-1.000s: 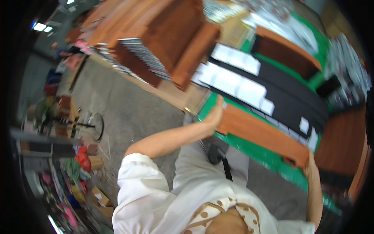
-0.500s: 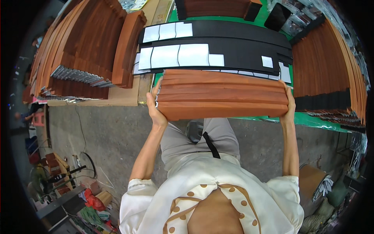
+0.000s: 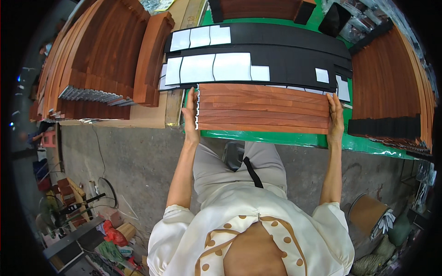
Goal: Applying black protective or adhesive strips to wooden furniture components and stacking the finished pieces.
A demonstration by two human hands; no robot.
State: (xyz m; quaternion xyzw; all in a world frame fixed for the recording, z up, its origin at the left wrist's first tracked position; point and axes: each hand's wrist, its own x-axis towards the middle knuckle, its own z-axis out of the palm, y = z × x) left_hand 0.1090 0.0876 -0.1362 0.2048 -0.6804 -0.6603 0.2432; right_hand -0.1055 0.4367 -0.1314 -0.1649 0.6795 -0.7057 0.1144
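At nine and three o'clock respectively, the left hand (image 3: 189, 118) and right hand (image 3: 336, 120) are bracing, fingers extended, opposite ends of the wooden strips (image 3: 263, 108), apparently keeping them aligned.

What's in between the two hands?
A row of brown strips, side by side, spans from the left hand to the right hand. The head view shows it.

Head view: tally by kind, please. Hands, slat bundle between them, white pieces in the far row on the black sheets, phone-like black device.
Left hand and right hand: 2
Slat bundle: 1
White pieces, far row, visible: 3
Phone-like black device: 1
Total: 7
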